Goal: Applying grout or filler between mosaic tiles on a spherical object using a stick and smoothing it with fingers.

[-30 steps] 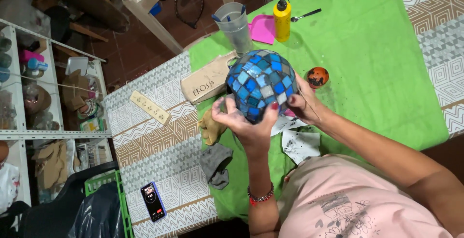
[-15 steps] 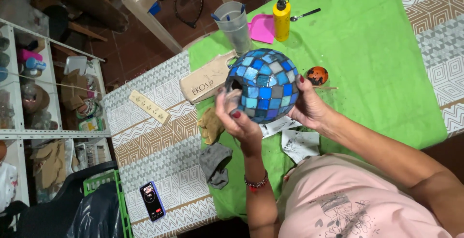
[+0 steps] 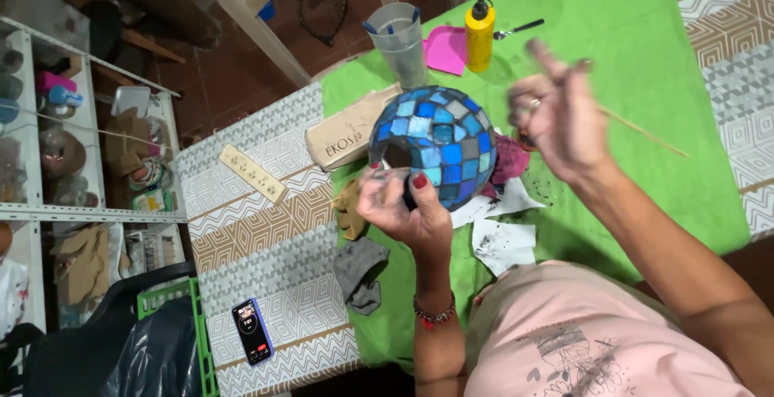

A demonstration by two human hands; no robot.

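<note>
Left hand cupped the underside of the mosaic ball, a round vessel tiled in blue, grey and dark squares, holding it just above the green cloth. Thumb lay by the dark opening on the near-left side; fingers curled round the base. Grip looked one-handed only.

Right hand was raised clear of the ball, blurred, fingers partly spread with a thin wooden stick pinched between them. How tight that pinch was could not be told through the blur.

Around it: torn white paper scraps smeared dark lay below the ball; a pink rag sat right behind it. A clear plastic cup, yellow glue bottle and pink dustpan stood at the far edge of the cloth. A tan box lay left of the ball, grey and tan cloths nearer. A phone lay well apart on the patterned tablecloth.

Risks, as judged: the ball rested on one palm, so a slip or a turn of the wrist could drop it onto the table and loosen tiles. The stick could scrape or catch a tile edge as it came in. Dark smears from the paper could transfer to the cloth.
</note>
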